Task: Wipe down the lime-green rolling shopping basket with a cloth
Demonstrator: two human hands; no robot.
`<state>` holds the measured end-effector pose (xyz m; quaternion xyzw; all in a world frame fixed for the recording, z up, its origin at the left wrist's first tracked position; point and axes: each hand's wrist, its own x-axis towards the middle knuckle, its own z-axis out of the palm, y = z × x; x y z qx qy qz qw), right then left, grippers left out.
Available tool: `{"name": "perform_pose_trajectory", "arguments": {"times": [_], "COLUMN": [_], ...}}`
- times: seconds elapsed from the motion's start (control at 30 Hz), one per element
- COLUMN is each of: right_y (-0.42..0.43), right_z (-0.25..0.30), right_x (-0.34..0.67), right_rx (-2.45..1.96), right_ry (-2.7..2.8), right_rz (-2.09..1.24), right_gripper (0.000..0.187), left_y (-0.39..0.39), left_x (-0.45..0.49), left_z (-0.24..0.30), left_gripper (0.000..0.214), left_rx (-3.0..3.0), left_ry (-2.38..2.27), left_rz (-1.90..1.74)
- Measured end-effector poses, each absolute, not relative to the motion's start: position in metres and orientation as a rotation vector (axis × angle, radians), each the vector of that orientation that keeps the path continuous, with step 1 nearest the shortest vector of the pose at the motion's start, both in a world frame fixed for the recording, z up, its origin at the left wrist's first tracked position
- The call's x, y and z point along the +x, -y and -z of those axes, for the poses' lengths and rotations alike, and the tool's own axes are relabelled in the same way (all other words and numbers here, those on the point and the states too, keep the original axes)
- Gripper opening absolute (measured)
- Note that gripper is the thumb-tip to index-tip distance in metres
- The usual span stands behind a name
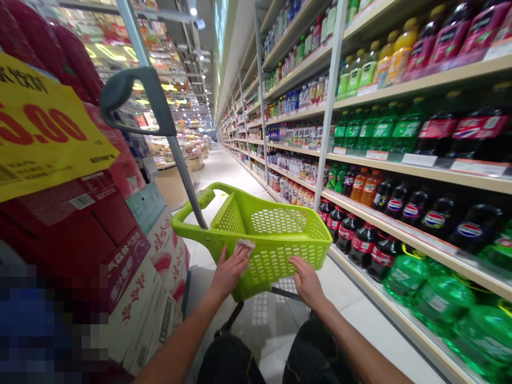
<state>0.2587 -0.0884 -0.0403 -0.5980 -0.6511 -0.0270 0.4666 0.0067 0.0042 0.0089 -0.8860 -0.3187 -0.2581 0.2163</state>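
Observation:
A lime-green plastic shopping basket (276,229) stands on wheels in a supermarket aisle, with a grey pull handle (136,101) rising up to the left. My left hand (231,269) presses a small pale cloth (245,245) against the basket's near rim, fingers closed on the cloth. My right hand (307,281) rests on the basket's near wall, fingers curled against the mesh. The basket looks empty inside.
Shelves of soft-drink bottles (404,208) line the right side down the aisle. Stacked red and white cartons (132,266) with a yellow price sign (44,128) stand close on the left. My knees in dark trousers (280,357) are at the bottom. The tiled aisle floor (228,170) runs ahead.

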Motion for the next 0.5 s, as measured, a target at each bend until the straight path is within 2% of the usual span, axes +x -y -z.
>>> {"name": "perform_pose_trajectory", "arguments": {"times": [0.1,0.2,0.3,0.4,0.5], "right_y": [0.089,0.088,0.078,0.058,0.033], "right_z": [0.036,0.028,0.012,-0.011,-0.037], "right_x": [0.244,0.210,0.164,0.136,0.134], "right_rx": [-1.427,-1.287,-1.110,-1.037,-1.054], "right_ry": [1.602,1.583,1.415,1.227,1.192], "right_rz": [-0.066,-0.361,-0.596,-0.670,-0.610], "right_gripper": [0.040,0.035,0.041,0.047,0.045], "left_y": [0.009,0.031,0.049,0.052,0.038], "left_x": [-0.002,0.013,0.046,0.064,0.050], "left_z": [0.012,0.018,0.009,-0.005,-0.029], "left_gripper": [0.035,0.044,0.051,0.059,0.070], "left_rx": [-2.526,-2.483,-2.462,-2.492,-2.550], "left_ry": [1.008,1.247,1.348,1.364,1.273], "left_rz": [0.717,0.929,1.082,1.080,1.059]}}
